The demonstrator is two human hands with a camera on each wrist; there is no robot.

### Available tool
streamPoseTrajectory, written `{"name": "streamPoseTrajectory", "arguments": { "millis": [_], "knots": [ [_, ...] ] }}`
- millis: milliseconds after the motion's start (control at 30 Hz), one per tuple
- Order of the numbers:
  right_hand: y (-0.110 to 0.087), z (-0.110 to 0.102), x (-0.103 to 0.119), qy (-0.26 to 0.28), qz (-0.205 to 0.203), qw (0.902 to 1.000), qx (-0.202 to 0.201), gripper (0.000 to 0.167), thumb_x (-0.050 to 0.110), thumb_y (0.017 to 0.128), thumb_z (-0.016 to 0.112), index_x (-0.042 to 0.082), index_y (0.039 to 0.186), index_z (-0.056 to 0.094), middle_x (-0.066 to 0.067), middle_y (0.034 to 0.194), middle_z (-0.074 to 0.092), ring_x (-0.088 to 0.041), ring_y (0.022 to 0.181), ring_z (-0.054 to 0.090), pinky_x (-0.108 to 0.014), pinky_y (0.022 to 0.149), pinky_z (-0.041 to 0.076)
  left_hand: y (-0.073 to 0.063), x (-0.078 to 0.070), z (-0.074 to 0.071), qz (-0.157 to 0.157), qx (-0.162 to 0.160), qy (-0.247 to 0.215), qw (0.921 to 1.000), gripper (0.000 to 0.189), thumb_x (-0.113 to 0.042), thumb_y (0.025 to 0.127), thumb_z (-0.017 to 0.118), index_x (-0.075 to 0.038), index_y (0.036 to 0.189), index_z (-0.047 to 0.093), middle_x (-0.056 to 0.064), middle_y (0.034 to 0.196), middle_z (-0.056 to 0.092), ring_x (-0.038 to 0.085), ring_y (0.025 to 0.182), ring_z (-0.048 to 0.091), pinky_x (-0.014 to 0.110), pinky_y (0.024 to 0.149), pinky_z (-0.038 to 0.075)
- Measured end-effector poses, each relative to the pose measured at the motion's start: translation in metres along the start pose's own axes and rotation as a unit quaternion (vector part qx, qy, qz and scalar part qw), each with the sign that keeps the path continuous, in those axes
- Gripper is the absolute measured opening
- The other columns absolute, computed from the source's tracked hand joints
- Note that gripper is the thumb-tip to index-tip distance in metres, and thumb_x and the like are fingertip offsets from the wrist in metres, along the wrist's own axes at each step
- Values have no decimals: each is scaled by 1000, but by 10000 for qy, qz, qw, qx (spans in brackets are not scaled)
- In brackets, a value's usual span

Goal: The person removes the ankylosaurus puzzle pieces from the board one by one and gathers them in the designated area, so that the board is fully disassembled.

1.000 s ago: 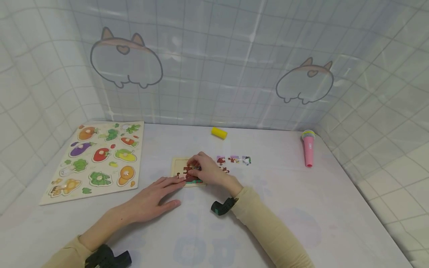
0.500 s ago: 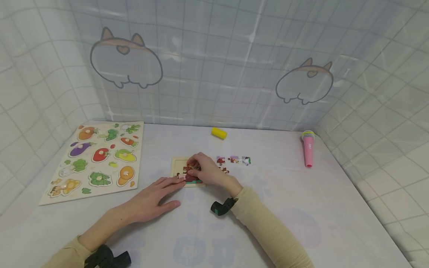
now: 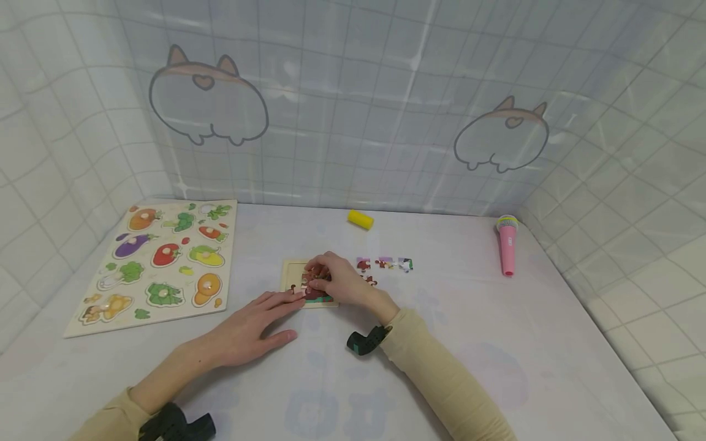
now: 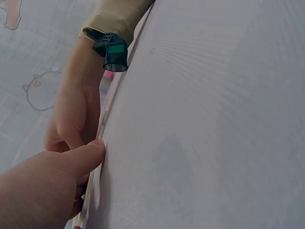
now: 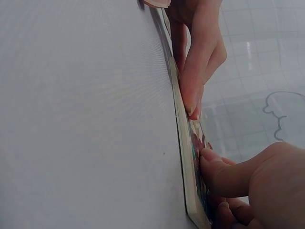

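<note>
A small wooden jigsaw puzzle [image 3: 292, 271] lies flat on the table, its pale frame partly filled with brown and green pieces. My left hand [image 3: 250, 331] rests its fairly straight fingertips on the near left of the puzzle. Over its right part, my right hand [image 3: 350, 283] bends its thumb and fingers to pinch a brown jigsaw piece [image 3: 307, 278], mostly covered by them. In the right wrist view, the thumb and fingers of the right hand [image 5: 257, 181] sit low at the puzzle frame [image 5: 183, 138], while left fingertips touch its face farther along.
Several loose jigsaw pieces [image 3: 385, 262] lie right of the puzzle, one partly behind the right hand. A vegetable peg board [image 3: 182, 220] occupies the left side. A yellow cylinder [image 3: 360, 219] lies at the back, and a pink toy microphone [image 3: 507, 248] at the far right.
The right fingers have shifted very slightly on the puzzle, and the brown piece there sits a little differently. The left hand stays in place.
</note>
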State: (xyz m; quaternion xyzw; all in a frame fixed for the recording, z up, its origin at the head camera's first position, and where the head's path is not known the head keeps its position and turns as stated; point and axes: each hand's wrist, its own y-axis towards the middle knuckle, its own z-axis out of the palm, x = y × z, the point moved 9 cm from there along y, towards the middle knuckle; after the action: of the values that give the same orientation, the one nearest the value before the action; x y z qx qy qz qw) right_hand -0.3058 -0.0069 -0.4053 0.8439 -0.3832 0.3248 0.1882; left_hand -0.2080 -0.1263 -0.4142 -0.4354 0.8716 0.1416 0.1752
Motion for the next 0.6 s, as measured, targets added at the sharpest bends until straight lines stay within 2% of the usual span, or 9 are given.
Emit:
{"name": "streamPoseTrajectory", "arguments": {
  "millis": [200, 600],
  "knots": [
    [0, 0, 2, 181, -44, 9998, -2, 27, 11, 97, 66, 9, 123, 61, -4, 105, 62, -15, 92, 57, -23, 82, 49, 0, 1, 1, -26, 28, -41, 10000, 61, -54, 98, 55, -21, 150, 48, -3, 153, 44, 25, 142, 41, 51, 113, 39],
    [0, 0, -2, 500, 196, 9986, -34, 23, 13, 97, 65, 13, 120, 58, -3, 107, 63, -13, 96, 59, -24, 88, 51, 0, 0, 0, -11, 17, -17, 10000, 61, -53, 99, 55, -21, 150, 48, -3, 155, 43, 24, 142, 40, 50, 113, 40]
  ]
}}
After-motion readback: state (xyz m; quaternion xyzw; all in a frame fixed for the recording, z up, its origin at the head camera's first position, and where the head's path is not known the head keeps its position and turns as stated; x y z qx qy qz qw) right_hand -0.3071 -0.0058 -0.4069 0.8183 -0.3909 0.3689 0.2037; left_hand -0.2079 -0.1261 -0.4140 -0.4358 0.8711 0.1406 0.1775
